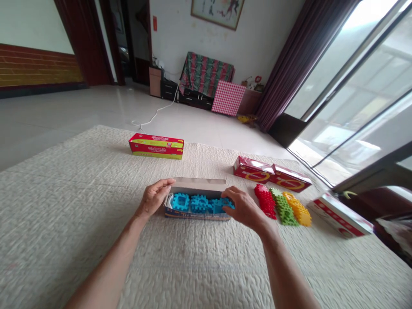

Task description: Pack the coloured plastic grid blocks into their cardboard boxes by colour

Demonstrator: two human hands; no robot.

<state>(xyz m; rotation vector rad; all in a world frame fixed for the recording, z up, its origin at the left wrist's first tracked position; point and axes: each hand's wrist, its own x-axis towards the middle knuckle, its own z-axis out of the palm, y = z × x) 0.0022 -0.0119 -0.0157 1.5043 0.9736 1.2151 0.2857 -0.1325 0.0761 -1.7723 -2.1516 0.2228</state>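
An open cardboard box (pixel 196 216) lies on the cream quilted cover in front of me, its long flap (pixel 199 184) raised at the far side. Inside it sits a row of blue toothed building blocks (pixel 199 203). My left hand (pixel 153 198) is closed on the box's left end, fingers at the flap's corner and thumb near the rim. At the right end, my right hand (pixel 238 205) has its thumb and fingers bent around the rightmost blue building block (pixel 220 205); its palm side is hidden.
To the right lie red blocks (pixel 265 201), green blocks (pixel 283 207) and yellow blocks (pixel 298 208). Two dark red boxes (pixel 254 170) stand behind them, and a white-and-red box (pixel 343 216) lies farther right. A red-and-yellow box (pixel 156 146) stands at the back left.
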